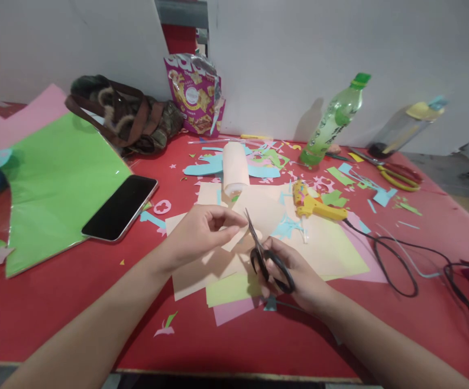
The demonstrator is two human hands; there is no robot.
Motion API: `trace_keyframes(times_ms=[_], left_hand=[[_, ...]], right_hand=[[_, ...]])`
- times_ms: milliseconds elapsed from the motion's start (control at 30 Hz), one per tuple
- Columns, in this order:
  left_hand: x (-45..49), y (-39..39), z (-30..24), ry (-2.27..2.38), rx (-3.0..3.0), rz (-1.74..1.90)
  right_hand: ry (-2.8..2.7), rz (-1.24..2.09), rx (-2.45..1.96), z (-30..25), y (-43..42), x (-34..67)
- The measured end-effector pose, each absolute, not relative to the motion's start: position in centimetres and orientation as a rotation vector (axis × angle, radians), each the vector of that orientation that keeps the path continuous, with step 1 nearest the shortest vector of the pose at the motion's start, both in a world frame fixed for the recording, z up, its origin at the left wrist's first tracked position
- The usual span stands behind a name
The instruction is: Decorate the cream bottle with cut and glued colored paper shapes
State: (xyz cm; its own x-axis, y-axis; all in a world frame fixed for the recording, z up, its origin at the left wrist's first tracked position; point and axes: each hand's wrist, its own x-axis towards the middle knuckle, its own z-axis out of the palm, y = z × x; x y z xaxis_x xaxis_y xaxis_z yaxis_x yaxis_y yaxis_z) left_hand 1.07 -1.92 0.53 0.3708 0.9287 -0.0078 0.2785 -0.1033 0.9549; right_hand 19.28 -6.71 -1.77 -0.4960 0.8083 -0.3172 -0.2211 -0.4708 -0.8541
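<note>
A: Your left hand (202, 232) is curled, with thumb and fingertips pinched together on a pale peach paper piece (232, 240). You hold it just above the red desk (56, 319), near the middle of it.

B: Your right hand (299, 278) is closed through the loops of the black-handled scissors (267, 259). The blades point up and away from you and meet the edge of that piece, right beside your left fingertips.

A: They read as one thin line from here, so you can't tell how far they are parted.

B: Under both your hands lie loose sheets, peach on top, with a pale yellow sheet (335, 251) spreading to your right.

A: On that sheet's far edge rests a yellow glue gun (315, 205). Its black cord (396, 265) loops off to your right.

B: Just beyond your left hand stands a roll of peach paper (234, 167), among blue, pink and green scraps.

A: To your left, a black smartphone (121, 208) lies face up, partly on a large green sheet (56, 183).

B: By the wall you have a brown strapped bag (125, 116), a purple snack pouch (196, 100) and a green plastic bottle (334, 121). Yellow-handled scissors (399, 175) lie well apart on the right.
</note>
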Motion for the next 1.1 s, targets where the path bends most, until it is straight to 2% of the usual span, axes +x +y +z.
trace_keyframes(times_ms=[600,1100], left_hand=[[1.2,-1.7,0.1,1.162,1.632,0.789],[1.6,-2.2,0.6,1.12,1.569,0.724]], right_hand=[[-0.912,2.283,-0.796,-1.1,-5.7,20.8],[-1.034,2.125,-0.93,-1.6,-5.8,20.5]])
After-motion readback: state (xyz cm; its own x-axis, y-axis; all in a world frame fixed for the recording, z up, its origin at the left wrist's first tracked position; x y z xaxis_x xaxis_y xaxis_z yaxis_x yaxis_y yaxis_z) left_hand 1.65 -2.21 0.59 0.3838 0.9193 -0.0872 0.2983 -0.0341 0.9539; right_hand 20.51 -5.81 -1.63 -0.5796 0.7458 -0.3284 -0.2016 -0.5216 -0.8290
